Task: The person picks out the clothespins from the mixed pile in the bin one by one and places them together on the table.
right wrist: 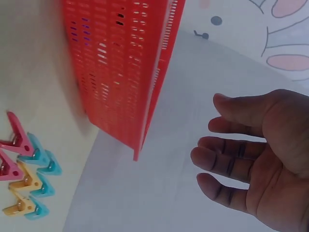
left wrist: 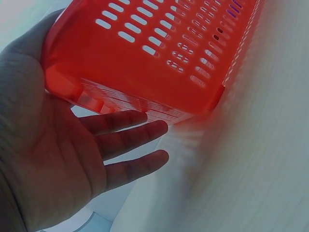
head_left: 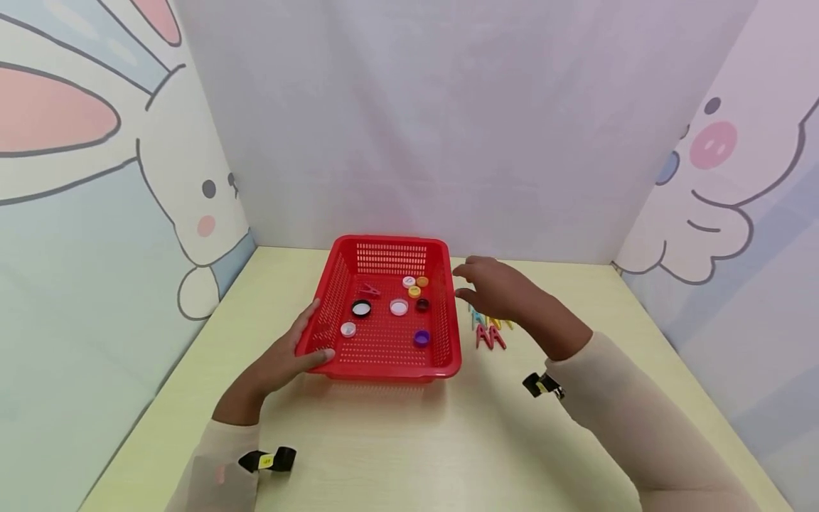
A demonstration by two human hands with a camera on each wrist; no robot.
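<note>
A red perforated plastic basket (head_left: 384, 371) stands on the table. My left hand (head_left: 281, 363) holds its near left corner, thumb over the rim and the other fingers (left wrist: 137, 170) stretched along the outside. Within the basket lie several bottle caps, among them a purple cap (head_left: 421, 338), a black-rimmed cap (head_left: 361, 308) and a dark brown cap (head_left: 422, 304), plus a pinkish-red clothespin (head_left: 369, 289). Beyond the right rim my right hand (head_left: 491, 286) hovers with loosely bent fingers, holding nothing. Below it lie red clothespins (head_left: 490, 337) with blue and yellow clothespins (right wrist: 24, 180), partly hidden in the head view.
The pale wooden table (head_left: 384, 455) meets a whitish back wall (head_left: 448, 142) just behind the basket. Side walls with a cartoon rabbit (head_left: 192, 163) and a pink-nosed cartoon animal (head_left: 723, 185) close in the left and right.
</note>
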